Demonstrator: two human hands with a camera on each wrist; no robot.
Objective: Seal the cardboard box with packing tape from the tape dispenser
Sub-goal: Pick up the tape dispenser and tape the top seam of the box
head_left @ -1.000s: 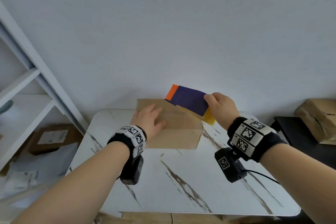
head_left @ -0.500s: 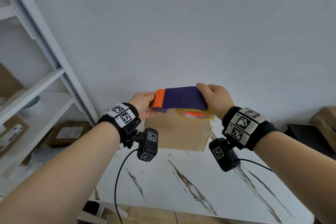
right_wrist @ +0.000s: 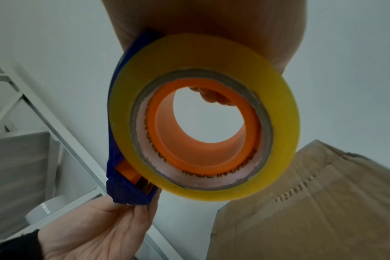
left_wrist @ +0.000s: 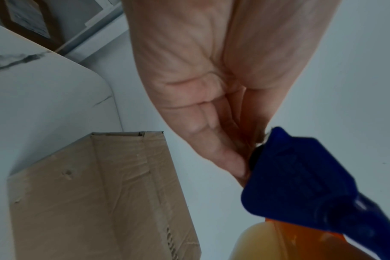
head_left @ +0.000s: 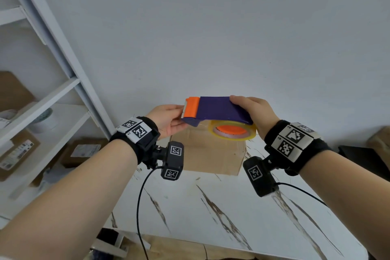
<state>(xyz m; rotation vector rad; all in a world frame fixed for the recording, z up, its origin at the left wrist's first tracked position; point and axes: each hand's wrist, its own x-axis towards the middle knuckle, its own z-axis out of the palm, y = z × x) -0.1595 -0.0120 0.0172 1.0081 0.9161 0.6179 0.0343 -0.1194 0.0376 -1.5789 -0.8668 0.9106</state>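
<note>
Gripping the tape dispenser (head_left: 217, 110) from its 3 o'clock end, right hand (head_left: 254, 115) wrapped over the purple body with thumb on top and fingers curled underneath behind the yellow tape roll (head_left: 232, 132) – roll hanging below the body, orange core facing down in the right wrist view (right_wrist: 203, 123). Pinching at the 9 o'clock end, left hand (head_left: 167, 121) with fingertips (left_wrist: 234, 165) drawn together against the purple nose just under the orange cutter (head_left: 191, 107); cannot tell whether a tape end sits between them. Held level in the air above the cardboard box (head_left: 209, 154), not touching it. Resting on the white marble-patterned table (head_left: 242, 217) near its 12 o'clock edge by the wall, box flaps lying flat, top seam showing bare in the left wrist view (left_wrist: 96, 193). Standing at 9 o'clock of the table – white shelving (head_left: 42, 101) with labelled parcels (head_left: 16, 152) and a pale bowl (head_left: 43, 120) on its boards
</note>
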